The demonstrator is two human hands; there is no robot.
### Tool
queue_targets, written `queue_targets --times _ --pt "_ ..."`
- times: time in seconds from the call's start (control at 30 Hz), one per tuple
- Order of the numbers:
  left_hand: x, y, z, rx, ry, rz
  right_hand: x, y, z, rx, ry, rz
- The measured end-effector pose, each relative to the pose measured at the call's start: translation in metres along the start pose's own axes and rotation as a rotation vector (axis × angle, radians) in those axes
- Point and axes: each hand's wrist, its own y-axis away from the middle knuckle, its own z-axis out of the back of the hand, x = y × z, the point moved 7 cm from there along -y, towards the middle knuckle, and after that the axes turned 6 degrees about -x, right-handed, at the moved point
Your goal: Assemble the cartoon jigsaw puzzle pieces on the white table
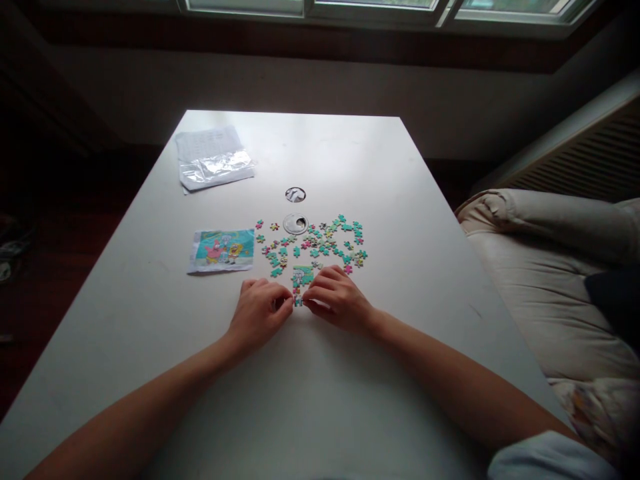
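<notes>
A small joined strip of jigsaw puzzle (303, 275) lies on the white table, with a green and teal picture at its top and a narrow column running down towards me. At its near end is a puzzle piece (299, 302) between my fingertips. My left hand (263, 307) pinches at the piece's left side, its fingers curled. From the right, my right hand (340, 298) has its thumb and fingers closed at the piece's other side and partly covers the strip. Loose puzzle pieces (325, 250), mostly teal, are scattered just beyond.
A creased picture sheet (225, 251) with cartoon figures lies left of the pieces. Papers with a clear plastic bag (216, 160) are at the far left of the table (350, 160). A round cover (295, 224) and a round hole (295, 195) sit mid-table. A cushioned seat (530, 287) stands right.
</notes>
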Motion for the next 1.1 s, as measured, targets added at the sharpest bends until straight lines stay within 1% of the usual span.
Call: queue_targets --times 0.13,0.33,0.43,0.73,1.1 --pt "-0.002 0.000 0.000 -0.006 -0.076 -0.038 -0.003 0.001 -0.005 0.047 0.028 0.003" --pt "-0.001 -0.001 0.000 -0.031 -0.109 -0.058 -0.010 0.005 -0.011 0.111 0.064 -0.016" --pt "0.000 -0.001 -0.001 -0.034 -0.122 -0.069 -0.012 0.005 -0.012 0.113 0.081 -0.031" --pt "0.001 -0.001 -0.001 -0.045 -0.141 -0.075 -0.007 0.003 -0.015 0.110 0.134 -0.014" --pt "0.004 -0.002 0.001 -0.041 -0.148 -0.084 -0.010 0.003 -0.016 0.101 0.142 -0.056"
